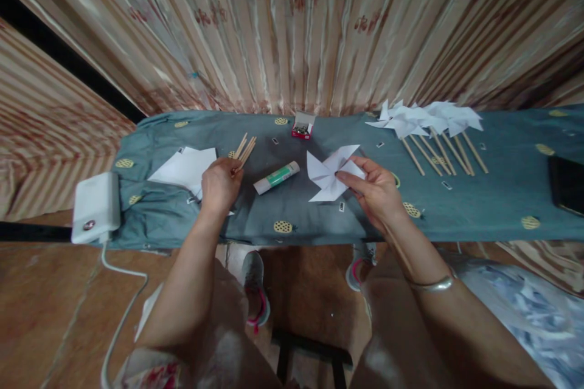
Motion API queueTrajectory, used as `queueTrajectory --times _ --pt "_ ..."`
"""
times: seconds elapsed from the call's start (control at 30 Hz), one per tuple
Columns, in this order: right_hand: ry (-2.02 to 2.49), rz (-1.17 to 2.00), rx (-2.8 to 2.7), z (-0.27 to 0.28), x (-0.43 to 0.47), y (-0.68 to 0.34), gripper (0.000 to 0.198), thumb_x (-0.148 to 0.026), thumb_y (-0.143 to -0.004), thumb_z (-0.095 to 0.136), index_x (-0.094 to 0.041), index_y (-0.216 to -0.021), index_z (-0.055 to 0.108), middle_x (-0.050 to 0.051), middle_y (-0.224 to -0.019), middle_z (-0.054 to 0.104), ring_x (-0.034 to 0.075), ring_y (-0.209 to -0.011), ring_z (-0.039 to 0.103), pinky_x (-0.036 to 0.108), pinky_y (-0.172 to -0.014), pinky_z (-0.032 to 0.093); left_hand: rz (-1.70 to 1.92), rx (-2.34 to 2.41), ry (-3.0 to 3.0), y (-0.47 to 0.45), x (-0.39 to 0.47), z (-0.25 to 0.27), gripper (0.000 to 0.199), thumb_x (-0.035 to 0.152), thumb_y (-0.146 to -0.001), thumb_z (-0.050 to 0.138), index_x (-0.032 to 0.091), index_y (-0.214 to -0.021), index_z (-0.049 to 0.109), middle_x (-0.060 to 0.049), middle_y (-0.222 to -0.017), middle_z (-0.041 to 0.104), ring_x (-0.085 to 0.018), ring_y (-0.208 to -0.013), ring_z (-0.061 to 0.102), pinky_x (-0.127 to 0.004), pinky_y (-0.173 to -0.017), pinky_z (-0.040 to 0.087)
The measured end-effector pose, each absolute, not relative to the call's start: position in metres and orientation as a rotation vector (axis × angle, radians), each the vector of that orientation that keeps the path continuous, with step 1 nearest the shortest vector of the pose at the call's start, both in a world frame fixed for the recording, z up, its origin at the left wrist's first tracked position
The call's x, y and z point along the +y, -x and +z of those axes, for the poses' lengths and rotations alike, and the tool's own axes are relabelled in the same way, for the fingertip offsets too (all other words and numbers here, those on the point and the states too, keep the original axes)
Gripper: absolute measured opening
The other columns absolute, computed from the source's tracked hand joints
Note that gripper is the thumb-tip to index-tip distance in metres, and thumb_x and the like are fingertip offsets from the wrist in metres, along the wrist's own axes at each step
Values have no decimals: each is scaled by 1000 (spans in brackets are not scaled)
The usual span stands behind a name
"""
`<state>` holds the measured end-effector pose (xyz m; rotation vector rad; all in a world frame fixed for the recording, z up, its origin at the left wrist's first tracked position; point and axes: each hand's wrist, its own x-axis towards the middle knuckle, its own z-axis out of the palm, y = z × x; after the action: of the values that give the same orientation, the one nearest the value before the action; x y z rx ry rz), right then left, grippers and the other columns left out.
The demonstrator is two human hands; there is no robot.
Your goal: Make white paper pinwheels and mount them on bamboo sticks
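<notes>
My left hand is closed around a few short wooden sticks, whose ends poke out past the fingers. Under and beside that hand lie white paper pieces. Between thumb and fingers, my right hand pinches a white paper pinwheel near its centre, just above the cloth; no stick shows on it. A green and white glue stick lies between my hands. Behind it stands a small open red box with tiny metal pieces inside. Several pinwheels on sticks lie in a row at the back right.
A green cloth with pineapple prints covers the narrow table. A white power bank with a cable sits at the left end, a black device at the right. Curtains hang behind. A plastic bag is at lower right.
</notes>
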<state>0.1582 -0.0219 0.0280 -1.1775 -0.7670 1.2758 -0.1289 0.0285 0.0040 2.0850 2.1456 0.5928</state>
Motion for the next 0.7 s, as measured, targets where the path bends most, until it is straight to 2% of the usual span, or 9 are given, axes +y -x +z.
queueTrajectory --times 0.13,0.47,0.57,0.7 --pt "1146 1277 -758 29 -23 -161 47 -27 -48 92 -22 -91 73 -1 -84 78 17 -73 70 32 -76 58 312 2221 -2139 125 31 3 31 23 -85 52 16 -106 73 -14 -110 72 -31 -98 67 -36 -81 49" --pt "1153 1271 -772 32 -26 -165 48 -27 -50 91 -22 -93 71 -1 -88 78 18 -74 71 33 -76 58 209 2269 -2113 120 35 3 36 24 -87 48 16 -111 73 -14 -114 72 -32 -101 68 -39 -85 49" --pt "1165 1268 -774 32 -27 -166 50 -28 -49 91 -22 -94 71 -1 -87 78 18 -73 71 34 -75 59 340 2263 -2045 123 37 4 32 21 -84 51 16 -105 75 -14 -108 74 -32 -99 68 -40 -86 50" --pt "1179 1240 -811 31 -29 -171 52 -31 -51 91 -23 -97 69 0 -88 78 19 -75 72 37 -77 59 941 2074 -1829 120 35 14 20 17 -77 61 15 -91 75 -9 -91 72 -25 -86 66 -36 -84 50"
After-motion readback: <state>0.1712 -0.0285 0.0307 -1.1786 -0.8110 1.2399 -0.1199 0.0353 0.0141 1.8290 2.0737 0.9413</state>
